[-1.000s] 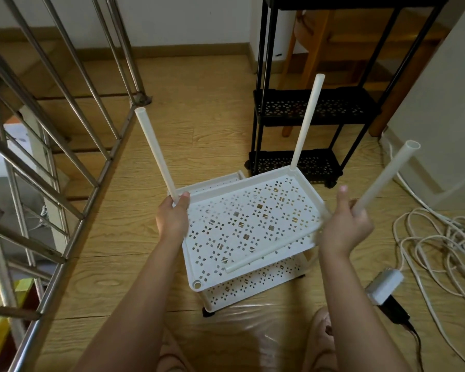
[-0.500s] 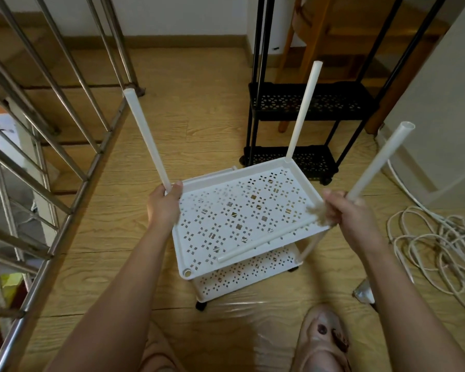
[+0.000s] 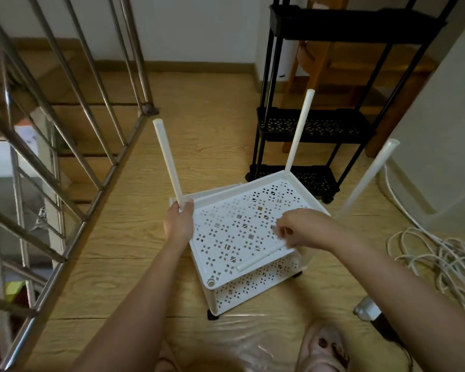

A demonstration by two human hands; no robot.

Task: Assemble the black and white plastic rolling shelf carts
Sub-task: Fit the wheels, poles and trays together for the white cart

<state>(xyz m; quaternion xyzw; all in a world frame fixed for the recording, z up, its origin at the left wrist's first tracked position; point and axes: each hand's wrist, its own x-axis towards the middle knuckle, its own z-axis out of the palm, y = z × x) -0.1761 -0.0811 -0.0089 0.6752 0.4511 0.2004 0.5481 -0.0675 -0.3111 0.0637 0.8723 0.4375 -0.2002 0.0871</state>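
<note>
Assembly of the white cart (image 3: 242, 232) is judged partly complete. Two perforated tiers are stacked, the lower tier (image 3: 253, 288) standing on dark castors (image 3: 212, 316) on the wooden floor. Three uprights stand in the upper tier's corners: the far-left pole (image 3: 168, 162), the far-right pole (image 3: 298, 132) and the near-right pole (image 3: 368, 173), which leans outward. The near-left socket (image 3: 211, 283) is empty. A loose pole (image 3: 261, 257) lies diagonally across the upper tier, and it is judged to be meant for that socket.

The black cart (image 3: 314, 127) stands against the far wall, just behind the white one, with three tiers on its frame. It appears finished, though its top is cut off by the frame edge.

The left hand (image 3: 179, 224) grips the far-left pole at its base, fingers and thumb wrapped round it at the tier's corner. The right hand (image 3: 295, 232) is over the loose pole's far end with fingers curled. Blur there prevents telling whether it holds the pole or only hovers over it.

Outstanding work, as judged: seat the fourth pole, true the leaning one and fit a top tier. No spare white tier is in view.

Seating of the three uprights in their sockets cannot be verified. The near-right pole's foot is hidden behind the right forearm. Castors under the far side are hidden by the tiers.
</note>
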